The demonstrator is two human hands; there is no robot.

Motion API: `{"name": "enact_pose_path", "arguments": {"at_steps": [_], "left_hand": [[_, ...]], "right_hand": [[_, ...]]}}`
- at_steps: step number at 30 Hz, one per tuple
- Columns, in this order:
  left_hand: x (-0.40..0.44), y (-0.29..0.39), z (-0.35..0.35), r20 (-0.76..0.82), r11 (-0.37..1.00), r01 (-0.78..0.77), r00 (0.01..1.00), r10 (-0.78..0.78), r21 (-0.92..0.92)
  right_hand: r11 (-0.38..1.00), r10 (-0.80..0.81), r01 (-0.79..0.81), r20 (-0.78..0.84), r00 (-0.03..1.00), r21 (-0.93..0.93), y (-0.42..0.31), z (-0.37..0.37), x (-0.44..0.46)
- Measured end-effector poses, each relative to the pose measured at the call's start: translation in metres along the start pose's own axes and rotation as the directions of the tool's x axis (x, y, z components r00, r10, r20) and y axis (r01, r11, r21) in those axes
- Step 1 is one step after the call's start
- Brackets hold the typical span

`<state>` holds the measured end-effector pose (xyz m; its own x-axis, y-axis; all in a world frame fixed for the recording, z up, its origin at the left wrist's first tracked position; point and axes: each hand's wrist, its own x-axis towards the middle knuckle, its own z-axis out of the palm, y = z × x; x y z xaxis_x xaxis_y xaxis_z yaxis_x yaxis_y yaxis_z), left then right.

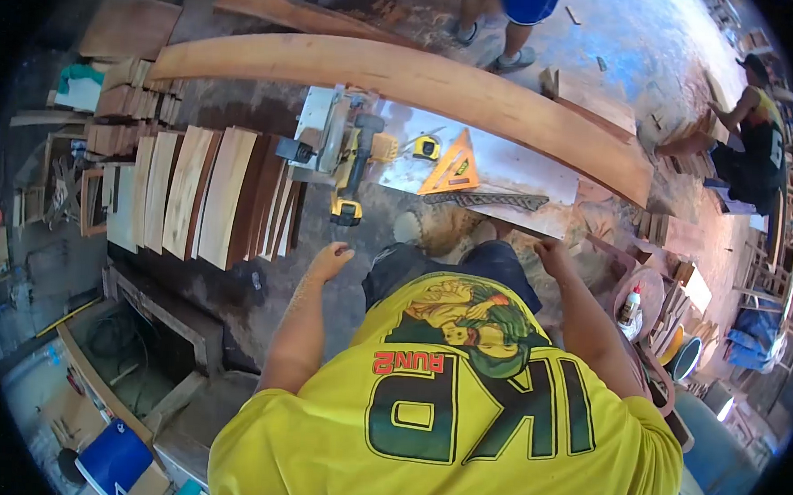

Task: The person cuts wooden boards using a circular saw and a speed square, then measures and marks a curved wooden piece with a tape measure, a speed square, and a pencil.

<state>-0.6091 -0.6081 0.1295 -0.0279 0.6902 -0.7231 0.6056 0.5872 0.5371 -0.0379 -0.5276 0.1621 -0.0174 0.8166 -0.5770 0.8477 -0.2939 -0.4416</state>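
My left hand (331, 262) hangs beside the stacked boards with its fingers curled in, and nothing shows in it. Close to the front edge of the white-topped bench (509, 161), my right hand (553, 256) has its fingers bent; whether it grips anything there is hidden. On the bench lie a circular saw (359, 147) with a yellow battery, a yellow tape measure (427, 147) and an orange speed square (454, 168). A dark patterned strip (489, 199) lies along the near edge. Behind these tools stretches a long curved plank (406, 69).
Cut boards (224, 194) stand in a row at left, with wood pieces (131, 99) piled behind. One person in blue shorts (521, 1) stands beyond the plank; another person (752, 132) is at far right. A glue bottle (631, 303) stands right of my arm.
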Motion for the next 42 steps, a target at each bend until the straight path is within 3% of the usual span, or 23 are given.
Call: {"name": "enact_pose_path", "arguments": {"at_steps": [3,5,7,8,9,10,11,12,13,15,19,21,25,26,28,30,31,33,34,35,36,38,42], "left_hand": [[-0.016,0.002,-0.003,0.010,0.997,0.082,0.997,-0.082,-0.013],[-0.025,0.011,-0.007,-0.005,0.996,0.084,0.996,-0.084,-0.015],[-0.033,0.018,-0.008,-0.027,0.987,0.140,0.989,-0.142,-0.076],[-0.036,0.019,-0.006,-0.019,0.973,0.195,0.980,-0.199,-0.123],[-0.041,0.015,-0.003,-0.045,0.974,0.174,0.982,-0.183,-0.145],[-0.048,0.009,0.002,-0.059,0.976,0.146,0.986,-0.157,-0.164],[-0.058,0.017,0.006,-0.079,0.968,0.171,0.979,-0.188,-0.184],[-0.066,0.019,0.009,-0.046,0.966,0.195,0.978,-0.205,-0.169],[-0.077,0.021,0.014,-0.041,0.967,0.213,0.974,-0.221,-0.143],[-0.093,0.023,0.023,0.047,0.929,0.361,0.933,-0.358,-0.084],[-0.109,-0.032,0.050,0.180,0.902,0.430,0.891,-0.417,-0.038],[-0.102,-0.026,0.058,0.220,0.900,0.435,0.881,-0.419,-0.027],[-0.084,0.010,0.058,0.153,0.896,0.405,0.912,-0.381,-0.180],[-0.077,0.018,0.056,0.132,0.895,0.379,0.925,-0.357,-0.234],[-0.059,0.054,0.042,0.114,0.936,0.301,0.952,-0.284,-0.181],[-0.053,0.074,0.030,0.101,0.959,0.227,0.972,-0.213,-0.168],[-0.049,0.078,0.026,0.104,0.955,0.216,0.975,-0.198,-0.203],[-0.043,0.096,0.015,0.082,0.963,0.185,0.982,-0.171,-0.198],[-0.036,0.091,0.012,0.092,0.972,0.155,0.986,-0.141,-0.175],[-0.033,0.083,0.009,0.108,0.979,0.130,0.988,-0.114,-0.155],[-0.030,0.086,0.004,0.084,0.980,0.132,0.989,-0.120,-0.152],[-0.021,0.091,-0.002,0.111,0.990,0.076,0.992,-0.063,-0.118],[-0.010,0.078,-0.009,0.103,0.996,0.013,0.995,-0.003,-0.090]], "right_hand": [[0.974,-0.219,0.211,0.119,0.968,0.077,-0.047,0.023,0.057],[0.982,-0.170,0.175,0.078,0.982,-0.073,-0.106,0.035,0.089],[0.954,-0.300,0.300,0.120,0.946,0.016,-0.129,0.065,0.146],[0.842,-0.515,0.531,0.153,0.843,-0.091,-0.131,0.085,0.182],[0.898,-0.296,0.201,0.198,0.934,0.392,-0.154,0.096,0.195],[0.616,-0.059,-0.147,0.231,0.971,0.774,-0.178,0.107,0.209],[0.769,-0.060,0.078,-0.050,0.997,0.635,-0.183,0.121,0.234],[0.904,-0.056,0.187,-0.328,0.943,0.384,-0.187,0.135,0.258],[0.977,-0.164,0.182,-0.157,0.974,0.110,-0.199,0.129,0.267],[0.815,-0.359,0.413,0.204,0.911,-0.406,-0.224,0.119,0.283],[0.868,-0.411,0.428,0.122,0.904,-0.250,-0.239,0.102,0.301],[0.726,-0.555,0.577,0.178,0.813,-0.374,-0.228,0.123,0.328],[0.572,-0.613,0.607,0.204,0.763,-0.552,-0.222,0.114,0.328],[0.575,-0.615,0.604,0.196,0.764,-0.552,-0.219,0.111,0.326],[0.830,-0.428,0.447,0.133,0.894,-0.335,-0.225,0.074,0.289],[0.726,-0.569,0.550,0.089,0.818,-0.413,-0.202,0.095,0.290],[0.770,-0.590,0.556,-0.017,0.807,-0.312,-0.180,0.117,0.296],[0.909,-0.417,0.416,-0.042,0.908,-0.039,-0.154,0.108,0.269],[0.897,-0.432,0.439,-0.112,0.895,0.054,-0.129,0.105,0.252],[0.940,-0.317,0.328,-0.121,0.941,0.091,-0.121,0.089,0.228],[0.919,-0.333,0.369,-0.229,0.915,0.137,-0.097,0.094,0.212],[0.981,-0.105,0.129,-0.165,0.981,0.143,-0.088,0.084,0.174],[0.997,0.040,-0.033,-0.099,0.994,0.074,-0.091,0.098,0.150]]}}
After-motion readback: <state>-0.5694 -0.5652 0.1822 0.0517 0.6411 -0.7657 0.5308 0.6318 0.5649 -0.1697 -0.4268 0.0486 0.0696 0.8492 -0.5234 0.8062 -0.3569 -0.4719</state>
